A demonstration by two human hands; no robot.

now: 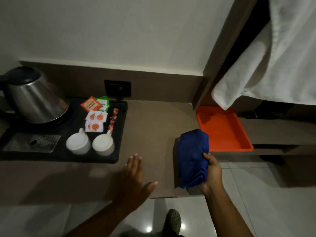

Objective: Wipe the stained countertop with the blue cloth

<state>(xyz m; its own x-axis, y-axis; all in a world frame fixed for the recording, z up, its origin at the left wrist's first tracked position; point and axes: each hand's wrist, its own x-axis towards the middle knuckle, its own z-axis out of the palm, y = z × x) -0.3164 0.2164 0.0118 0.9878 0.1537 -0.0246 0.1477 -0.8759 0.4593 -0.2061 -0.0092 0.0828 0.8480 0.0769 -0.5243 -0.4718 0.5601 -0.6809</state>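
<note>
The blue cloth (192, 156) is folded into a thick bundle at the right end of the brown countertop (150, 127). My right hand (211, 173) grips its near right side, fingers wrapped around the folds. My left hand (135, 177) lies flat over the counter near the front edge, fingers straight and thumb spread, holding nothing. No stain on the countertop is clear in this dim light.
A black tray (119, 134) on the left holds a steel kettle (34, 98), two white cups (77, 142), and several tea and sugar sachets (94, 115). An orange tray (222, 129) sits right of the cloth. White fabric (273, 57) hangs above it. Tiled floor lies below.
</note>
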